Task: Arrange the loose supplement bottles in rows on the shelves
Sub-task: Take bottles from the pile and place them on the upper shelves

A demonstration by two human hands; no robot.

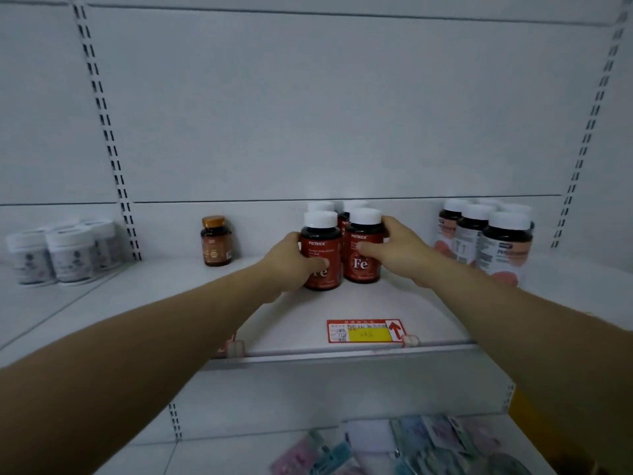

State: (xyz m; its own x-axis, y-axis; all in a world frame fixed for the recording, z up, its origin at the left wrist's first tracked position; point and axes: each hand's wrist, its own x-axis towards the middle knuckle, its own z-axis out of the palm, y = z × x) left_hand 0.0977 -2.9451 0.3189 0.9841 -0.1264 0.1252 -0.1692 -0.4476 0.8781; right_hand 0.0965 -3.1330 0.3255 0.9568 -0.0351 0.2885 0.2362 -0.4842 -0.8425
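Note:
Two red "Fe" supplement bottles with white caps stand side by side on the white shelf [342, 303]. My left hand [291, 262] is wrapped around the left red bottle [320, 252]. My right hand [400, 248] grips the right red bottle [364, 248] from its right side, thumb across the label. Two more red bottles [344, 214] stand right behind them, mostly hidden. A single amber bottle with an orange cap [215, 241] stands alone to the left.
A group of pink-labelled dark bottles [493, 238] stands at the right of the shelf. White jars [65, 252] sit in the neighbouring bay at left. A red and yellow price tag [364, 332] hangs on the shelf's front edge. Flat packets [411, 447] lie on the lower shelf.

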